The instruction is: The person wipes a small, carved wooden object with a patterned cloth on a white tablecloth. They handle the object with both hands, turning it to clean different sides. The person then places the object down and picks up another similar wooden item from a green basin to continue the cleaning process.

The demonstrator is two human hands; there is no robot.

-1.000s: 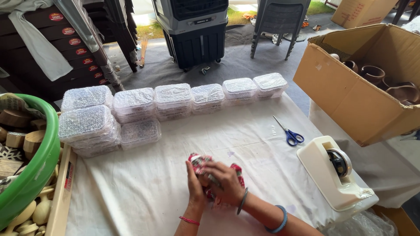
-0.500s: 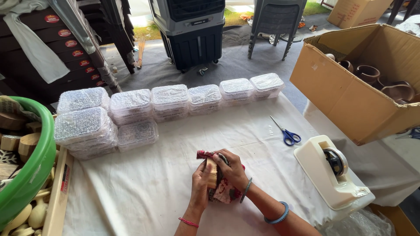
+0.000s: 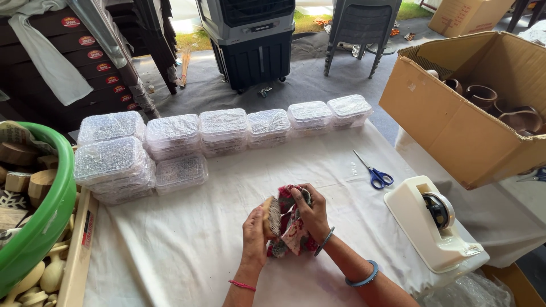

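Both hands are working at six o'clock over the white-clothed surface (image 3: 187,239). The left hand (image 3: 254,233) is closing its grip on a small tan wooden piece (image 3: 268,215); the right hand (image 3: 311,213) is pinching red patterned fabric (image 3: 293,236) beside it. Blue-handled scissors (image 3: 372,172) are lying at two o'clock.

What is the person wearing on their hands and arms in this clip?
Both forearms are bare, with no sleeves or gloves showing. The left hand has a thin red thread band at the wrist. The right hand has a slim dark bangle at the wrist and a thicker blue bangle further up the forearm.
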